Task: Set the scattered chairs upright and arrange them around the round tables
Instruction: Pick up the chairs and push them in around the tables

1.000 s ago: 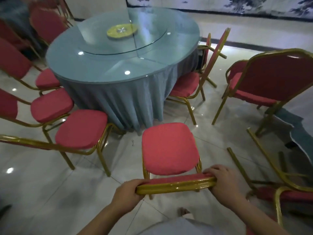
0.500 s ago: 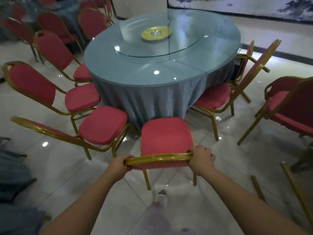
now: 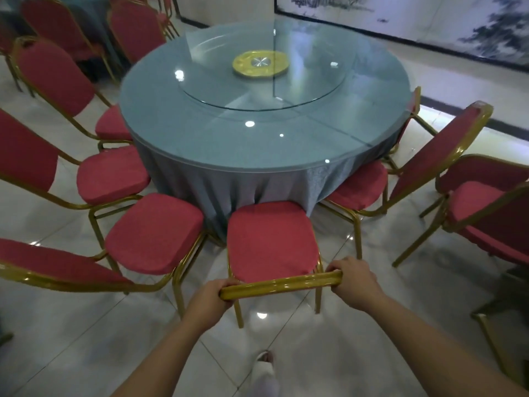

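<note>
Down on the glossy pale floor, a foot in something white, too blurred to name, shows between two outstretched bare forearms. Just ahead of it the left hand wraps its fingers round the left end of a gold top rail. The right hand clamps round the right end of the same rail, so both hands grip the held chair. It stands upright on its legs, red seat facing the round table. Its front edge is right at the hanging grey-blue tablecloth; whether seat and cloth touch I cannot tell.

To its left a second chair sits just beside it, angled toward the table. A third chair and a fourth chair follow the table's curve behind that one. To the right, a right-hand chair has its seat tucked at the cloth and its back leaning outward. Farther right an outlying chair stands apart from the table.

On the tabletop lies a round glass turntable with a yellow disc near its middle, and ceiling lights are mirrored in the glass. Beyond the table, at the far left, the far chairs crowd together. Along the right wall runs a dark-framed ink landscape painting.
</note>
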The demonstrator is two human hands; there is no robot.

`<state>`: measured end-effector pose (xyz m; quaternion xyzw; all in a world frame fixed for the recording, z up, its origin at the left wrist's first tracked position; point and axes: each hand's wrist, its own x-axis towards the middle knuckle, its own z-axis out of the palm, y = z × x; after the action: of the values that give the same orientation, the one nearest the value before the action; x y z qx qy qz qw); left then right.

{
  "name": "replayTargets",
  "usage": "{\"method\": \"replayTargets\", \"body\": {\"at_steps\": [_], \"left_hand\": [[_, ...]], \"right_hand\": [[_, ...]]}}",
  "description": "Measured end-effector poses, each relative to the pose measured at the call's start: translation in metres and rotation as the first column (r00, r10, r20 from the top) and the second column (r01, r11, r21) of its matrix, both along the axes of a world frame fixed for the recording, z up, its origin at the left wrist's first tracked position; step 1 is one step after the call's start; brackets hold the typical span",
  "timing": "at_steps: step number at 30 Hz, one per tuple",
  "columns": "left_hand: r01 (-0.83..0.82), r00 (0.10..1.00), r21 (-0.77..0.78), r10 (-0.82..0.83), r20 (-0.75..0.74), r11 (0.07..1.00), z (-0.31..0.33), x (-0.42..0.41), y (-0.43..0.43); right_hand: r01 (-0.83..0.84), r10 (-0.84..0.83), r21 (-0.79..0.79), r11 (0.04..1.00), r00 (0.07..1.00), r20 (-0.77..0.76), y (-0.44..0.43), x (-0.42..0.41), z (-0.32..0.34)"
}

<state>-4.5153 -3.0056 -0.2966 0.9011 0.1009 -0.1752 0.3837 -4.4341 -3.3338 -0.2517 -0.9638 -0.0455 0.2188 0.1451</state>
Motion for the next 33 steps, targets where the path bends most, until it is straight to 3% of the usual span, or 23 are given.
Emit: {"method": "replayTargets", "body": {"at_steps": [11, 16, 21, 25, 27, 30, 33], "left_hand": [[0.146, 0.988, 0.085, -0.141, -0.070, 0.986, 0.008, 0.013, 0.001], [0.264, 0.959, 0.154, -0.243, -0.144, 0.952, 0.018, 0.012, 0.006], [0.377, 0.909, 0.074, -0.353, -0.221, 0.923, 0.028, 0.021, 0.008], [0.346, 0.737, -0.278, -0.443, -0.511, 0.896, 0.060, 0.041, 0.010], [0.253, 0.792, -0.366, -0.409, -0.454, 0.896, 0.081, 0.060, -0.003], [0.055, 0.963, -0.376, -0.149, -0.225, 0.925, 0.096, 0.099, -0.059], [0.002, 1.000, -0.329, -0.012, -0.029, 0.944, 0.096, 0.141, -0.145]], "right_hand": [[0.036, -0.036, 0.006, 0.999, 0.999, -0.014, -0.006, 0.015, -0.002], [0.018, -0.020, -0.071, 0.997, 1.000, -0.019, -0.007, 0.011, -0.002], [0.037, -0.037, -0.007, 0.999, 0.998, 0.056, -0.004, 0.006, -0.005], [0.010, 0.012, 0.142, 0.990, 0.988, -0.152, -0.020, 0.006, 0.013], [0.096, -0.047, 0.251, 0.963, 0.980, -0.196, -0.039, 0.001, 0.023], [0.346, -0.313, 0.427, 0.835, 0.938, -0.148, -0.091, -0.005, 0.031], [0.472, -0.464, 0.507, 0.721, 0.873, -0.154, -0.160, 0.000, 0.035]]}}
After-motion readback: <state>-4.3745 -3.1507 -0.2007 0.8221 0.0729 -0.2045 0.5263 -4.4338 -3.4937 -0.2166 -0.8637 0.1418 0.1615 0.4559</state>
